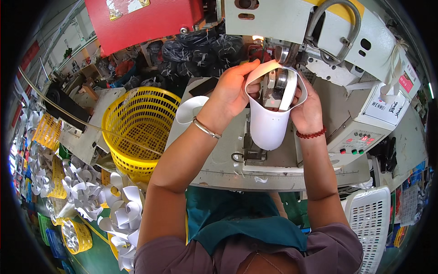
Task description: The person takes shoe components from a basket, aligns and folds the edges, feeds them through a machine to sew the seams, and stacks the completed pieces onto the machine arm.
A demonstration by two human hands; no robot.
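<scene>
A white shoe upper (pixel 270 130), curved like a sleeve with its rounded end toward me, hangs around the metal post (pixel 273 95) of a grey machine. My left hand (pixel 233 90) is closed on its upper left edge, thumb stretched along the rim and fingers partly hidden inside. On the opposite side, my right hand (pixel 308 108) grips the right rim, with some fingers behind the material. Between the hands, the far edge of the upper lies at a metal roller (pixel 284 55). A second curved white piece (pixel 186 111) rests on the table left of the post.
A yellow perforated basket (pixel 114 114) stands left of the worktable (pixel 214 176). More white pieces (pixel 86 192) are heaped at the lower left. The machine's control box (pixel 356 142) is at the right, above a white basket (pixel 370 223). A red machine housing (pixel 146 23) overhangs the far side.
</scene>
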